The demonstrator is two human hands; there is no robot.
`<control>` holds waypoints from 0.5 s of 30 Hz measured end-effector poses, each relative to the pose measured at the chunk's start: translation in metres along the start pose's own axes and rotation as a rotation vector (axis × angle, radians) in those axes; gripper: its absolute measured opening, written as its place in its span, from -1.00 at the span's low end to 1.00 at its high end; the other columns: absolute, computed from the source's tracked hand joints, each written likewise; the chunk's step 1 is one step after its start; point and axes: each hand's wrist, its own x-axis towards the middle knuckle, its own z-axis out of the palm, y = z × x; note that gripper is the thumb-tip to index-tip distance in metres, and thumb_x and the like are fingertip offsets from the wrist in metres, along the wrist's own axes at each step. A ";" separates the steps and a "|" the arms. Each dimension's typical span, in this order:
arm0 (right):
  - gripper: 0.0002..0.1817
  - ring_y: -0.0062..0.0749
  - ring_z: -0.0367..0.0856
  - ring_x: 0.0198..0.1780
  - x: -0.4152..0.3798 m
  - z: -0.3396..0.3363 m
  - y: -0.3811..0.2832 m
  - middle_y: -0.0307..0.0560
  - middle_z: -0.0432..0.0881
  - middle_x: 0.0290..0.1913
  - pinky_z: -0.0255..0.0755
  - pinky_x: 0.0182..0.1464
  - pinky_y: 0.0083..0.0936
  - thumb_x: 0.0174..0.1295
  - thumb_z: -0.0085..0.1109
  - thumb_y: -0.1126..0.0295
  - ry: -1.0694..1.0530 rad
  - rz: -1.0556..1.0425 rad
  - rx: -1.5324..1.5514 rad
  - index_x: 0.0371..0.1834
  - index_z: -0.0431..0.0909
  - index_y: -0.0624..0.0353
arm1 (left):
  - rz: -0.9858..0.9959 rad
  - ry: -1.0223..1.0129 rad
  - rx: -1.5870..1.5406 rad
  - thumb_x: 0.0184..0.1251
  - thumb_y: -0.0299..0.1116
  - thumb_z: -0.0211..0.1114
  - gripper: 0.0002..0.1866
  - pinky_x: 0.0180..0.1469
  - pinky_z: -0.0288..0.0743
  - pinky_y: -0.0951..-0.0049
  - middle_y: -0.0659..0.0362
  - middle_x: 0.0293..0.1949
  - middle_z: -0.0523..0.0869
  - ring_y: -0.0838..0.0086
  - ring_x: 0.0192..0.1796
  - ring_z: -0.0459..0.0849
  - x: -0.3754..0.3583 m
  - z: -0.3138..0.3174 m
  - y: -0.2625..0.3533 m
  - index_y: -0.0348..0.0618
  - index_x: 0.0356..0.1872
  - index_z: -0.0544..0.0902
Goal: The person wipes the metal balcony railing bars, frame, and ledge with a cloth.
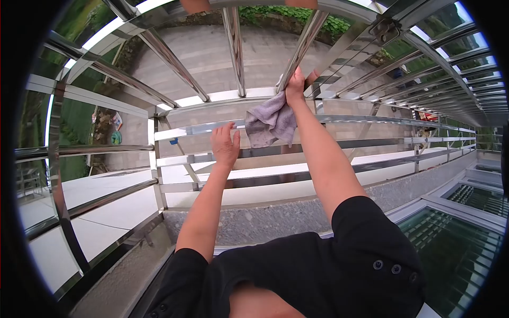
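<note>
My right hand (296, 87) is closed on a greyish-purple cloth (271, 121) at the foot of a shiny metal bar (306, 45). The cloth hangs down from the hand, to its left, in front of the horizontal rails. Part of the cloth against the bar is hidden by the hand. Further left, my left hand (226, 145) is raised beside the upper horizontal rail (191, 128), its fingers apart and nothing in them. Whether its fingertips touch the rail I cannot tell.
Metal railings surround me on the left, front and right. A speckled stone ledge (265, 221) runs below the rails. Glass window panels (450, 254) lie at the lower right. Paved ground (185, 58) and green plants (265, 13) show far below through the bars.
</note>
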 end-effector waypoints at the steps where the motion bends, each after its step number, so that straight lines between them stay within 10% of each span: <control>1: -0.55 -0.24 0.42 0.28 -0.008 -0.002 -0.003 0.10 0.49 0.22 0.21 0.31 -0.49 0.42 -0.19 0.38 -0.011 -0.026 -0.068 0.34 0.25 0.30 | 0.021 0.025 0.056 0.14 -0.42 0.32 -0.67 0.09 0.38 0.22 0.15 -0.14 0.63 0.21 0.02 0.54 0.002 -0.005 -0.012 -0.08 -0.04 0.55; 8: -0.40 0.06 0.31 0.32 -0.059 -0.016 -0.020 0.26 0.38 0.23 0.19 0.36 -0.21 0.15 0.01 0.55 -0.152 -0.391 -0.655 0.34 0.21 0.26 | 0.021 0.114 0.261 0.17 -0.41 0.29 -0.55 0.22 0.29 0.19 0.04 0.20 0.43 0.14 0.22 0.38 -0.012 -0.034 -0.057 -0.10 0.13 0.46; 15: 0.02 0.11 0.08 0.44 -0.086 -0.001 -0.044 0.29 0.10 0.40 0.05 0.41 -0.15 -0.08 0.32 0.40 -0.044 -0.368 -1.013 0.42 -0.15 0.33 | -0.429 0.114 0.159 0.28 -0.31 0.21 -0.61 0.07 0.44 0.19 0.03 0.00 0.48 0.11 0.09 0.49 -0.013 -0.034 -0.070 -0.05 0.13 0.45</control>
